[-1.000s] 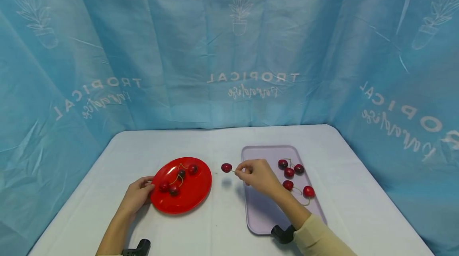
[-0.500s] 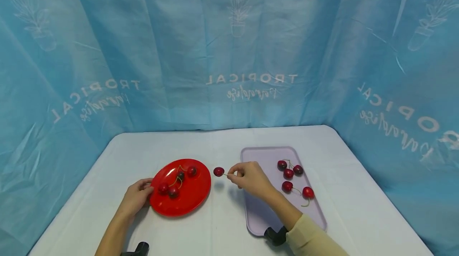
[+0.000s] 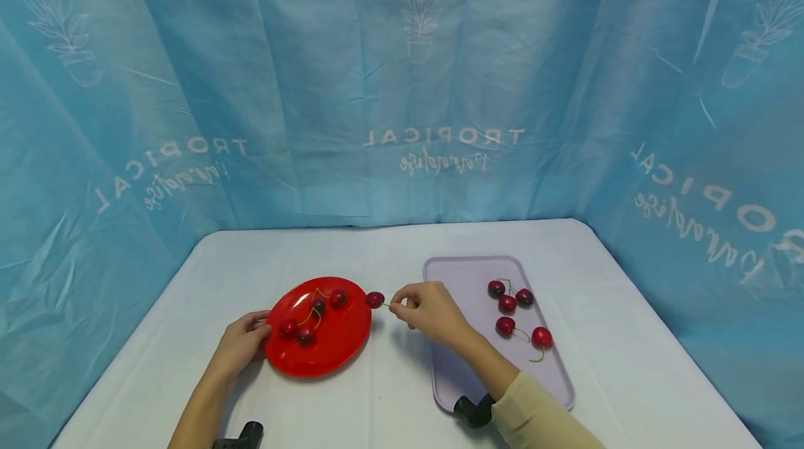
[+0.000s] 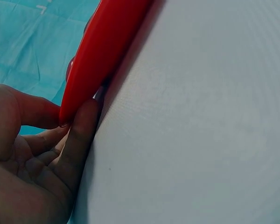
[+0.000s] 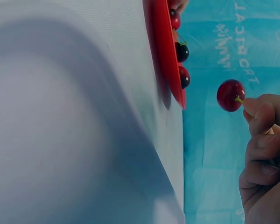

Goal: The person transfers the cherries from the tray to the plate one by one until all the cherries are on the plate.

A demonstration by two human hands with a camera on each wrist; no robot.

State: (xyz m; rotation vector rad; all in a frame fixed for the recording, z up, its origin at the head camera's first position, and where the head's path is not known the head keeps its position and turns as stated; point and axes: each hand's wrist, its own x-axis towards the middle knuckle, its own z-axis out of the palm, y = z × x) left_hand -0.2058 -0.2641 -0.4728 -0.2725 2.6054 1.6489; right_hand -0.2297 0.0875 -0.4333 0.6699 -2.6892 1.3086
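Pinched by its stem between thumb and fingertips, a cherry hung from the right hand, fingers curled tight on that thin stem and nothing else in the grip. Fruit sat in the air just at the right rim of the red plate, not yet over it, clear of the white table; the wrist view showed the same cherry level with the plate edge, a small gap between them.

Left hand held the plate's left rim, thumb on top, fingers under the edge, so the plate was steadied.

To do this well, my read: keep the pinch firm on the stem, since the fruit can swing or slip; carry it past the rim before lowering; aim for bare red surface near the front, away from the fruit already there; keep the left hand steady so the plate doesn't slide or tip.

Red plate held four cherries, stems tangled, clustered in the left-centre half. Lilac tray to the right held five cherries, three grouped at the back, two nearer, all on its right side.
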